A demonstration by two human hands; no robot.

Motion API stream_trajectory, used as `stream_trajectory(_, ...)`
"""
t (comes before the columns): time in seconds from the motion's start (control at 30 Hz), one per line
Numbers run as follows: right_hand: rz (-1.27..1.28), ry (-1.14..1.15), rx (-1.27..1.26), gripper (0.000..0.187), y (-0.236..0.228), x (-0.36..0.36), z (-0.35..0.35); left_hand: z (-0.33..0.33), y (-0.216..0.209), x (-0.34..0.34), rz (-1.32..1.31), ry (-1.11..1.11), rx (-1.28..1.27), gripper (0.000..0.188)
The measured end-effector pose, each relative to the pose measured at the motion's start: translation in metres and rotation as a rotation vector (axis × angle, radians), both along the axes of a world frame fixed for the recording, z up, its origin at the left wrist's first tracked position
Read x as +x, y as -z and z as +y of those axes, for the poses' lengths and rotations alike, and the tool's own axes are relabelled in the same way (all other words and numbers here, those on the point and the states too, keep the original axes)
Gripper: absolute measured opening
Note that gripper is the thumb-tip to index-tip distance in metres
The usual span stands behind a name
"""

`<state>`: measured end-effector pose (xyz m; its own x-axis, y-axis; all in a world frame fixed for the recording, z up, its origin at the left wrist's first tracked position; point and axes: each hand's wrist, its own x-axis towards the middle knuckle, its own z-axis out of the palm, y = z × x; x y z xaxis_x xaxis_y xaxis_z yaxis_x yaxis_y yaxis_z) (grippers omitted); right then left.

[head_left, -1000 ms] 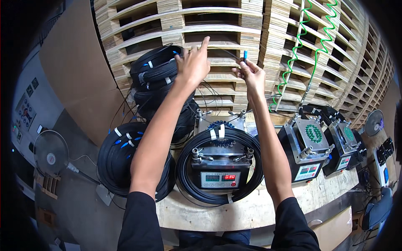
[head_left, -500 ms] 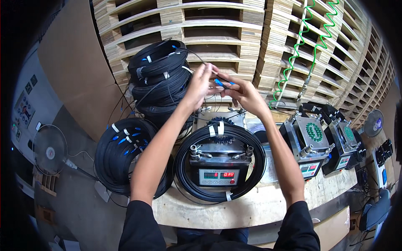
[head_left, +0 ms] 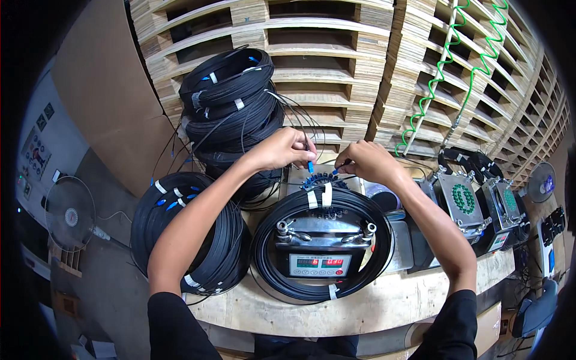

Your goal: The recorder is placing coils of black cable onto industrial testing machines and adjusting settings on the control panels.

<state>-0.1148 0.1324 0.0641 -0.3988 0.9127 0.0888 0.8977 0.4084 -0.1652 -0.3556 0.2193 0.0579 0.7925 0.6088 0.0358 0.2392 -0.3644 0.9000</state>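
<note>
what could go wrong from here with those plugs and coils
The left hand holds a blue plug close to the crowded ring of small blue parts, so it might bump some of them.

The uneven stack of black coils stands close to the left forearm; a nudge could tip it.

The coil looped around the front of the machine might slip if its cable gets tugged.

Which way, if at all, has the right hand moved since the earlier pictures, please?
Yes: judged against the nearest machine, the right hand has come down, and is now close to that machine's top.
</note>
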Motion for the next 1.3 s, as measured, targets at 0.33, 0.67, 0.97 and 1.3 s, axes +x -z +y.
stream_trajectory(0.33,-0.168,-0.068,-0.068,0.016,-0.013,-0.013,0.004,0.001,0.013,0.0,0.033,0.022,-0.012,0.014)
stream_trajectory(0.67,-0.474,-0.128,-0.07,0.019,-0.021,-0.045,0.019,0.003,0.019,0.003,0.046,-0.008,0.121,0.017)
stream_trajectory(0.97,-0.365,-0.11,-0.054,0.021,-0.014,-0.045,0.018,-0.002,0.018,0.003,0.047,-0.036,0.102,0.02)
stream_trajectory(1.3,-0.268,-0.121,-0.111,0.019,-0.003,-0.044,0.025,-0.01,0.02,0.012,0.113,-0.093,0.239,0.021)
